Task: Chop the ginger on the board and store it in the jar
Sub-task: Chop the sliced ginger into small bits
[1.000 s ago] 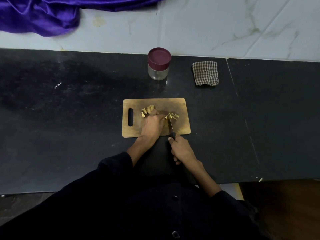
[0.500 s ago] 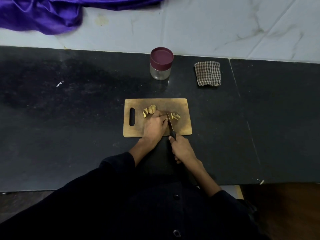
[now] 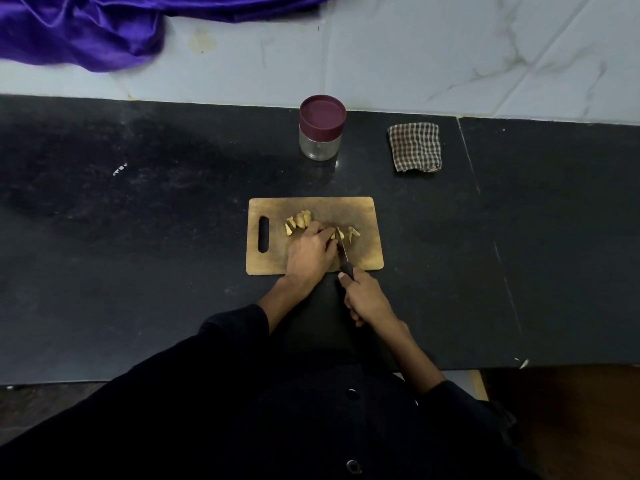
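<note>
**Head view: chopping ginger on the board**

The left hand [image 3: 311, 252] is pinning the ginger [image 3: 300, 220] to the board [image 3: 363, 258], fingers curled onto it. The right hand [image 3: 367, 296] is gripping the knife [image 3: 343, 249], blade beside those fingertips. Knuckles should be guiding the blade, tips tucked back. The jar [image 3: 320, 128] is standing lidded, beyond the board.
</note>
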`<state>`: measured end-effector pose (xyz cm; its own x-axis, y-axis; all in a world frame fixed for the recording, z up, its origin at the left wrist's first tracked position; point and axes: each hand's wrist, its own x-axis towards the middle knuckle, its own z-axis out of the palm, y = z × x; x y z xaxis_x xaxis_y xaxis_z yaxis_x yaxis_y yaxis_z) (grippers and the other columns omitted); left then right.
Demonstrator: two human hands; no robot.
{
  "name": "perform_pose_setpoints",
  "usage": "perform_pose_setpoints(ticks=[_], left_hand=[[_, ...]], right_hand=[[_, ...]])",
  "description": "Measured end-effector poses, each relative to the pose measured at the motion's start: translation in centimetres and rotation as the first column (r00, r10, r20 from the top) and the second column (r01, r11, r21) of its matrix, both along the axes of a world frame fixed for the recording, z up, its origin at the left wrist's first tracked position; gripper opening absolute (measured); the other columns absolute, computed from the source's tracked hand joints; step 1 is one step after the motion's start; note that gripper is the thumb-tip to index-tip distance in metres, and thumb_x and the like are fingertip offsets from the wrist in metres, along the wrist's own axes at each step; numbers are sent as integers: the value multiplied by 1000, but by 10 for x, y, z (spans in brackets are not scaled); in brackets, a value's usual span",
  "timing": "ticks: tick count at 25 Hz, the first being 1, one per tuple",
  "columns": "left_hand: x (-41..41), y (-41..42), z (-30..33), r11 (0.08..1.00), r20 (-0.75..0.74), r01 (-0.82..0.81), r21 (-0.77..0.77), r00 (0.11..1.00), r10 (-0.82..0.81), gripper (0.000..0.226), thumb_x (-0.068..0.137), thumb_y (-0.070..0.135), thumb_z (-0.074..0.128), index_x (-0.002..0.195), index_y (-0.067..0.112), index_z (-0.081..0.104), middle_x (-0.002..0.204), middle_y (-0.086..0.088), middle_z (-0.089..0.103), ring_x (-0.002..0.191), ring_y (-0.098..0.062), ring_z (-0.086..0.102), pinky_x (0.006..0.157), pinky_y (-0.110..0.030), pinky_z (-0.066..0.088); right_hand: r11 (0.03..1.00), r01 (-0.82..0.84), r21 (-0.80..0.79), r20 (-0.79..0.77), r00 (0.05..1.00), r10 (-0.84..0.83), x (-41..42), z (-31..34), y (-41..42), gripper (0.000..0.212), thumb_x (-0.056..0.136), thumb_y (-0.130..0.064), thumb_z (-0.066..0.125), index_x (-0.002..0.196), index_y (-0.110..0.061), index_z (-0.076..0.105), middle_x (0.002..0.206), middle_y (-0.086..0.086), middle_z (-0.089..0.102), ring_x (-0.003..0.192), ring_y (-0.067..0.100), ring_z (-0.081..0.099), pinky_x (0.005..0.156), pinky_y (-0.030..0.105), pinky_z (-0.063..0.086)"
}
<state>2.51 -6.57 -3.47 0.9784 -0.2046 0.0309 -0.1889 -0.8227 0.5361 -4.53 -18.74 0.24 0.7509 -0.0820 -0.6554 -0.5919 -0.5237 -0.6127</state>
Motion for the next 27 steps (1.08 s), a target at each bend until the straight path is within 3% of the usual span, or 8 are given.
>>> perform_pose_setpoints(ticks=[11, 16, 19, 23, 27], left_hand=[[0, -5, 1, 982, -54, -155, -112, 987, 149, 20, 92, 18, 57, 104, 11, 70, 105, -9, 63, 90, -22, 63, 77, -37, 53], [3, 2, 3, 978, -77, -12, -208, 997, -4, 15, 88, 12, 63, 101, 17, 69, 99, 0, 67, 89, -12, 63, 81, -35, 54], [4, 12, 9, 952, -143, -76, -296, 989, 34, 20, 90, 4, 59, 105, 12, 70, 101, -1, 70, 93, -11, 64, 85, -26, 53], [-1, 26, 8, 952, -122, -128, -279, 988, 97, 25, 90, 6, 60, 112, 13, 68, 108, 0, 69, 98, -9, 63, 88, -25, 52], [-10, 33, 4, 958, -84, -105, -268, 993, 86, 22, 89, 5, 62, 109, 10, 68, 109, -4, 68, 99, -12, 63, 90, -30, 53]], right_hand=[[999, 48, 13, 42, 998, -49, 0, 1, -2, 22, 105, -33, 39, 106, -14, 51, 69, 8, 55, 46, 17, 51, 41, 28, 46], [996, 80, 30, 83, 993, -82, -3, 4, -3, 20, 105, -32, 40, 107, -15, 50, 69, 8, 56, 43, 16, 50, 41, 29, 47], [998, 53, 34, 83, 995, -56, -6, 5, -4, 22, 105, -32, 40, 116, -16, 50, 68, 8, 56, 44, 16, 50, 41, 28, 46], [991, -107, -79, 64, 992, 113, -5, 1, 1, 27, 104, -35, 40, 119, -15, 50, 84, 12, 61, 54, 22, 59, 39, 29, 47], [960, -109, -257, 77, 988, 133, 1, -1, -5, 30, 104, -37, 38, 115, -12, 52, 95, 15, 63, 78, 34, 67, 55, 45, 60]])
